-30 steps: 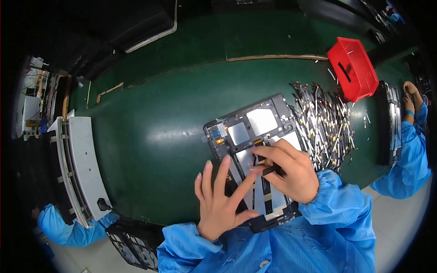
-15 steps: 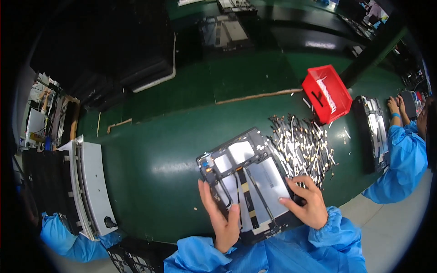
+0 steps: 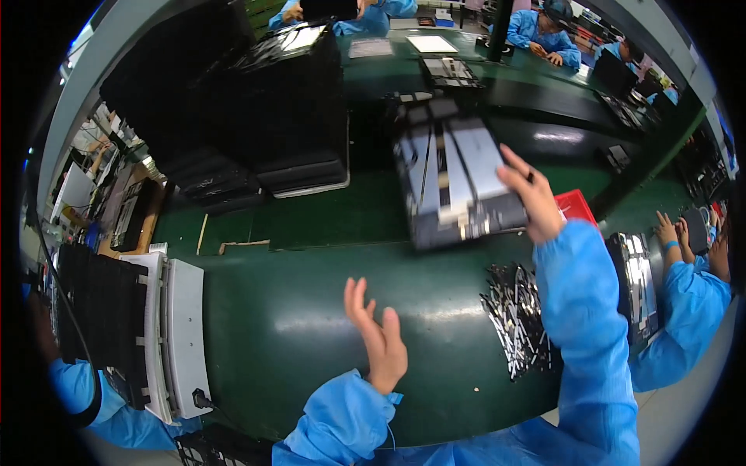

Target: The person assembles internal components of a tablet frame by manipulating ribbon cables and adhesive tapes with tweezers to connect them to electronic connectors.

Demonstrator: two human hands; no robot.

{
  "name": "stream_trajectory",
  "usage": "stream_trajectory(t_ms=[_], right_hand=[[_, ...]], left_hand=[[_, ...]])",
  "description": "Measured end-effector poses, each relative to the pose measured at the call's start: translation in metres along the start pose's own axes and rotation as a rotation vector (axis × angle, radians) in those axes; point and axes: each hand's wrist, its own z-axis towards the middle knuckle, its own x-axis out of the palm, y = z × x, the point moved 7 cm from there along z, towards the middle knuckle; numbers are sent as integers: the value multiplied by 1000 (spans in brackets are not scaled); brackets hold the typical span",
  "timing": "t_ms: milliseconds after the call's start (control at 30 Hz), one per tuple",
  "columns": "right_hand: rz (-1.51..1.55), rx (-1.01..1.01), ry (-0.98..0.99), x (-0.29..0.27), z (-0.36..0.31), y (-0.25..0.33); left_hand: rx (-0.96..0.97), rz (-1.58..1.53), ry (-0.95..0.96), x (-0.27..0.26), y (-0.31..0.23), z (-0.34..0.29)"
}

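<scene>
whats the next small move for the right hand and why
Probably to lower the flat black rectangular device with silver panels gently and level: the bare right hand alone supports it at its right edge, while the bare left hand hovers empty over the glossy green tabletop.

You are in an electronics workshop: an opened flat device [image 3: 475,163], a heap of thin strips [image 3: 517,325] on a long green bench [image 3: 272,342] and co-workers [image 3: 527,29] (in blue, like you) show it.
</scene>
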Motion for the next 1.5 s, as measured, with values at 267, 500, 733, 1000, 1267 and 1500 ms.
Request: stream_trajectory(t_ms=[267,500,733,1000,1267,1500], right_hand=[[115,-46,-52,-6,175,-19],[-721,-283,-83,-28,233,-53],[-841,-324,-218,-46,218,-48],[-915,-539,153,65,7,98],[-914,-670,262,-66,-221,134],[-1122,-264,-594,-359,-259,88]], left_hand=[[22,-5,104,12,-4,8],[-3,37,126,8,-2,8],[49,81,154,14,-4,8],[97,219,157,16,-6,11],[-63,-30,133,38,-15,-23],[-299,-394,825,175,-75,-143]])
